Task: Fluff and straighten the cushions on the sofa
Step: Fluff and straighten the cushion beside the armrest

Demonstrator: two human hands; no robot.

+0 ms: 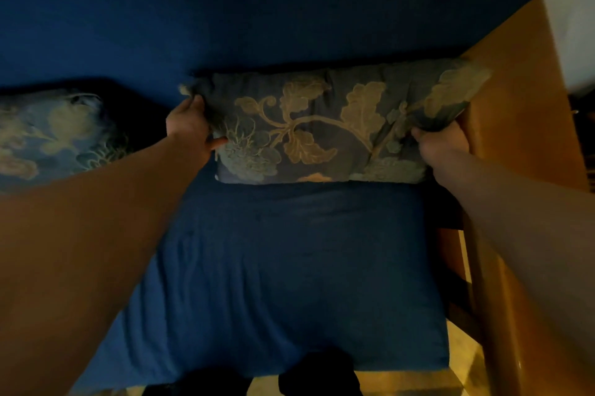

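Both bare arms reach forward, each hand closed on one end of the floral cushion (325,128). The left hand (190,128) pinches the cushion's left edge, thumb on the front face and fingers wrapped behind. The right hand (442,141) grips the right end from below, bunching the fabric there.

The cushion stands on its long edge at the back of the blue seat (280,283), leaning against the blue sofa back (257,9). Its right corner presses against the wooden armrest (515,99), so there is no slack on that side; to the left, a dark gap separates it from a second floral cushion (54,134), which lies well apart at the frame's left edge. The seat in front of the held cushion is bare up to its front edge.

No writing or label can be read; the light is dim, and the pattern looks like pale leaves and stems on grey-blue cloth.
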